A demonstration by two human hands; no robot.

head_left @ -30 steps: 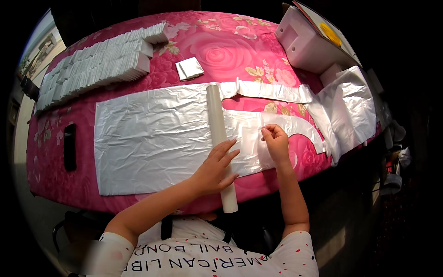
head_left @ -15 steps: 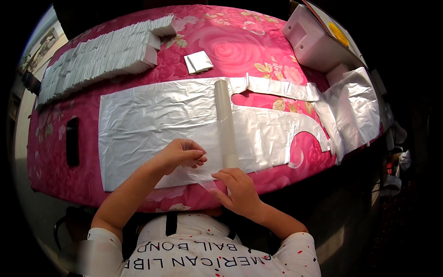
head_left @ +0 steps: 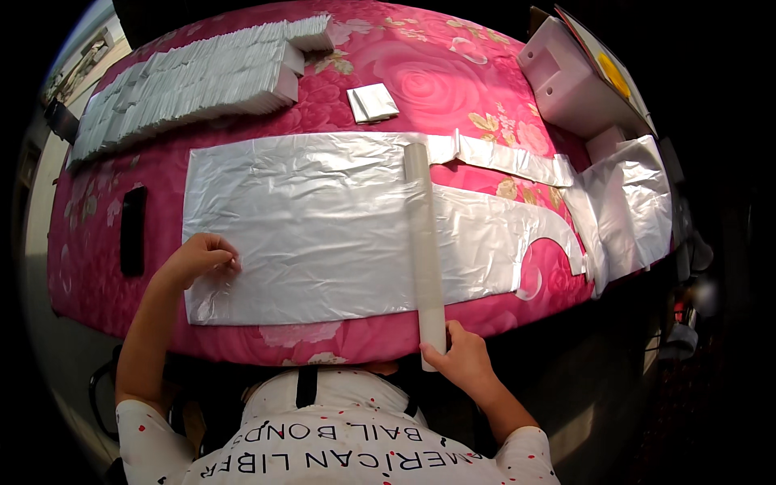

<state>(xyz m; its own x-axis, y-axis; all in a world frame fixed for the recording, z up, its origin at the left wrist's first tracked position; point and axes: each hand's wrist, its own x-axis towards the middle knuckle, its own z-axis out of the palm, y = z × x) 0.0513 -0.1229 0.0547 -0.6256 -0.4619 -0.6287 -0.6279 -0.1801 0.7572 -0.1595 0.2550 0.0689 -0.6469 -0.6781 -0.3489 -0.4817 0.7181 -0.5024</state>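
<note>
A silvery-white plastic sheet point(head_left: 307, 234) lies spread over the table, its right part cut in curves into strips. Across it runs a pale grey tube point(head_left: 422, 234), from near the sheet's far edge to past the table's near edge. My right hand point(head_left: 465, 356) is wrapped round the tube's near end. Over the left part of the sheet, my left hand point(head_left: 206, 259) has thumb and forefinger pinched together. Something thin and see-through seems to be at those fingertips, too faint to name. A small folded silvery packet point(head_left: 373, 103) rests on the cloth beyond the sheet.
Long rows of folded white packets point(head_left: 194, 89) stand at the far left. A black oblong object point(head_left: 132, 232) lies left of the sheet. At the far right are a white foam box point(head_left: 562, 77) and crumpled silvery plastic point(head_left: 630, 202). A pink flowered cloth point(head_left: 420, 73) covers the table.
My left hand has moved left, away from the tube to the sheet's left part. My right hand has shifted right and nearer me and now grips the tube's end; the tube has slid nearer me.
</note>
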